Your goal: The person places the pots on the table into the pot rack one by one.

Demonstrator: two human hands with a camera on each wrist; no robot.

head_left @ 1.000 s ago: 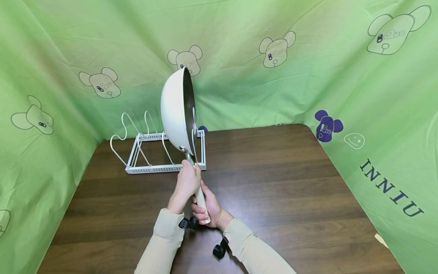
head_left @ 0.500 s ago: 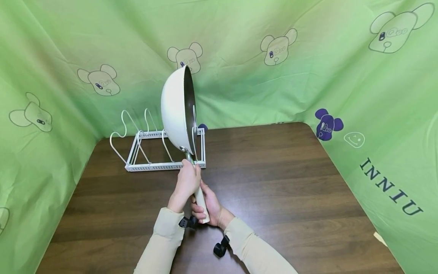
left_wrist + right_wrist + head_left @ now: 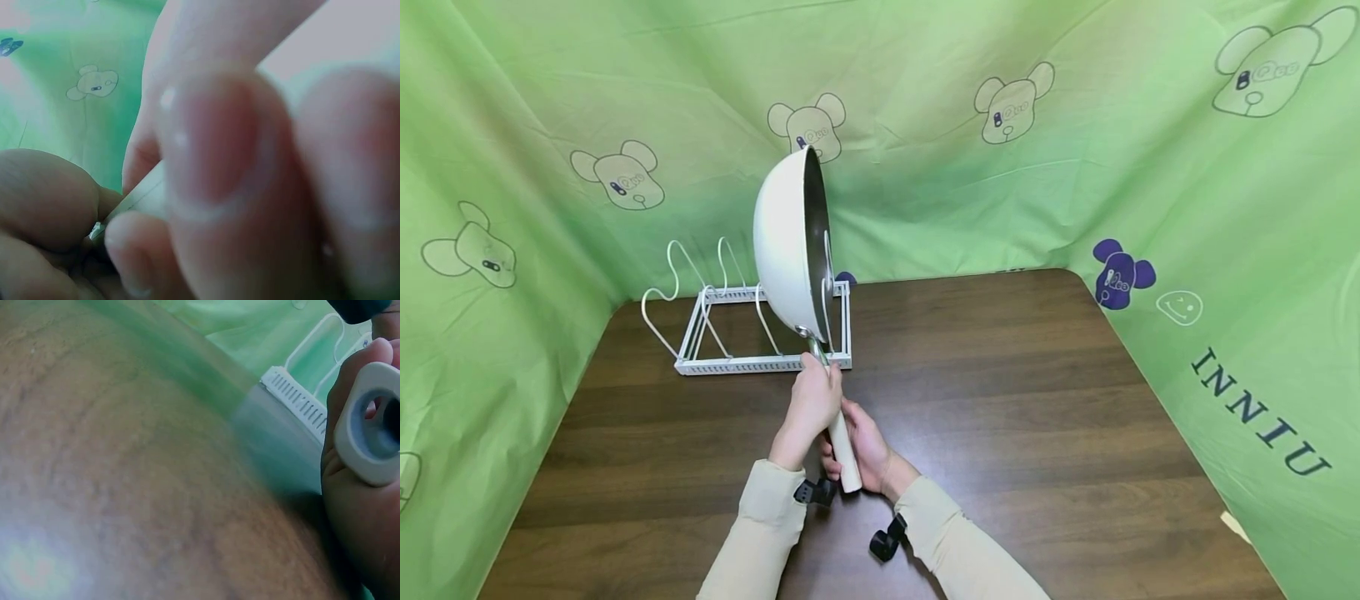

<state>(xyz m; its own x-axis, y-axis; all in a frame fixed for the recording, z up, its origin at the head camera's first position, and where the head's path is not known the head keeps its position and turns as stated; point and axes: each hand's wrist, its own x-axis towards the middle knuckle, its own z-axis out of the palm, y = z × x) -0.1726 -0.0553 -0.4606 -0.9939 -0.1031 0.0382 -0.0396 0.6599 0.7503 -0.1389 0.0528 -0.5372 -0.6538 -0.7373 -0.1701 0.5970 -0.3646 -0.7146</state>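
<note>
In the head view, a white wok (image 3: 781, 237) with a dark inside stands on edge over the right part of a white wire pan rack (image 3: 752, 365). Its open side faces right, and a wire divider rises beside it. My left hand (image 3: 814, 396) grips the pale handle (image 3: 844, 457) close to the metal neck. Lower down, my right hand (image 3: 868, 450) holds the handle loosely from beneath, fingers curled at its left side. Blurred left fingers (image 3: 215, 144) fill the left wrist view. The right wrist view shows the holed handle end (image 3: 369, 464) against the right hand.
The brown wooden table (image 3: 1015, 433) extends widely to the right and in front of the rack. Several wire dividers (image 3: 673, 283) stand along the rack's left part. A green printed curtain (image 3: 925, 192) hangs behind the table and at both sides.
The fingers of my right hand have slipped from over the handle to its left side, so more of the handle's end shows. The wok and left hand have stayed nearly in place.
</note>
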